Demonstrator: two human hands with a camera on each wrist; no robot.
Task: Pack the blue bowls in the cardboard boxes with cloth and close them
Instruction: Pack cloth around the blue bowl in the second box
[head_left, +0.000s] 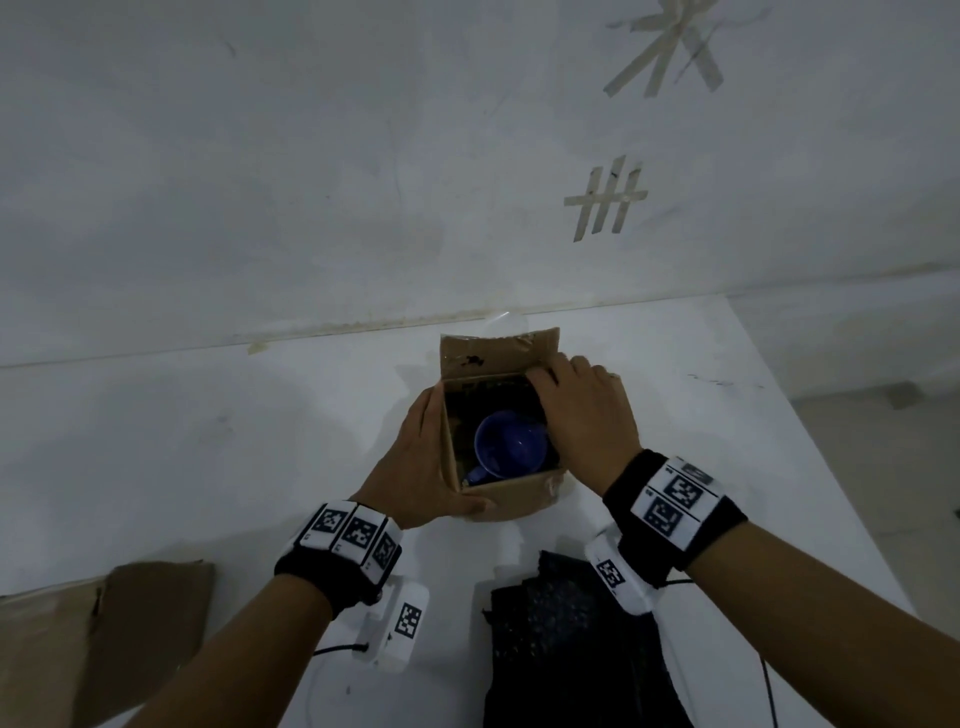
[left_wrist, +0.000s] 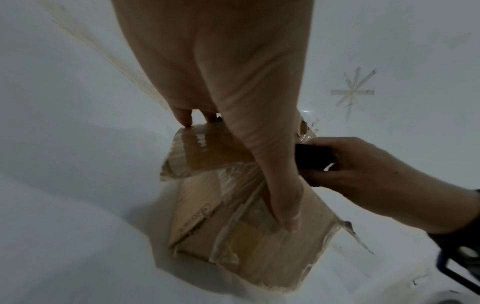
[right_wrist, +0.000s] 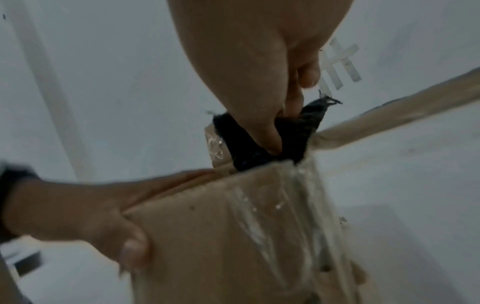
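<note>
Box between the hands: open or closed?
Open. On the cardboard box the far flap stands up; the blue bowl shows inside.

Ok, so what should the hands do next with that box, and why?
Probably the right hand should fold the black cloth it pinches at the cardboard box's rim down over the blue bowl. The bowl lies uncovered inside, the far flap stands open, and the left hand braces the box's side.
</note>
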